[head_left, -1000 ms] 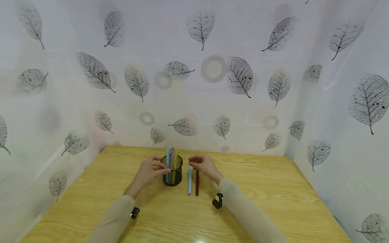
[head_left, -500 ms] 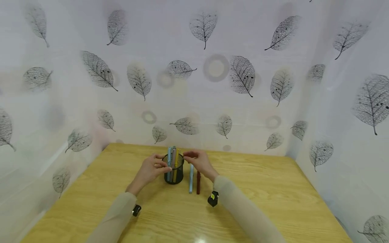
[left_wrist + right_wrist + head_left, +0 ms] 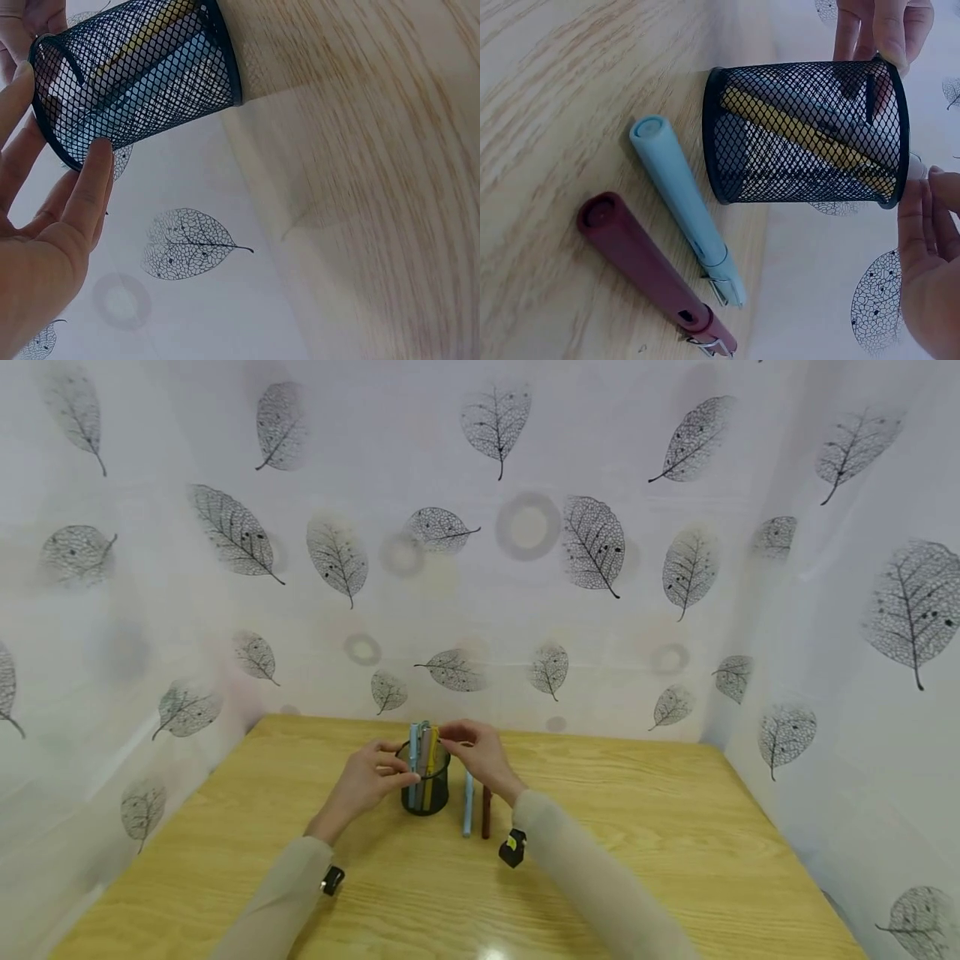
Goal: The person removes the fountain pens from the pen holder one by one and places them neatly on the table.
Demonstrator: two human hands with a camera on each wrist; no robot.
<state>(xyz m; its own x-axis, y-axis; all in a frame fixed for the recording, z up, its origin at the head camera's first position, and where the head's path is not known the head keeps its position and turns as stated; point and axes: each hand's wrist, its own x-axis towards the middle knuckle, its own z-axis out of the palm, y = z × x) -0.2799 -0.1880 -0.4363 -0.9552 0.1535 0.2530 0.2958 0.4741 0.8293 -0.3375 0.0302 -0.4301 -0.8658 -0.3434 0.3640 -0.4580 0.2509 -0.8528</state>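
Observation:
A black mesh pen cup (image 3: 425, 797) stands upright on the table with several pens in it, among them a light blue pen (image 3: 413, 747), a grey one and a yellow pen (image 3: 432, 752). My left hand (image 3: 366, 782) holds the cup by its rim, thumb on the near side and fingers around the left, as the left wrist view also shows. My right hand (image 3: 483, 756) is at the right of the rim, its thumb (image 3: 941, 184) and fingers around the pen tops, close by the yellow pen, with a gap between them.
To the right of the cup a light blue pen (image 3: 679, 195) and a dark red pen (image 3: 649, 262) lie side by side on the wooden table (image 3: 600, 860). A leaf-printed curtain (image 3: 525, 610) hangs behind the table and along its sides.
My right hand has moved left from above the two lying pens to the rim of the cup. The left hand keeps its hold on the cup, which stays in place.

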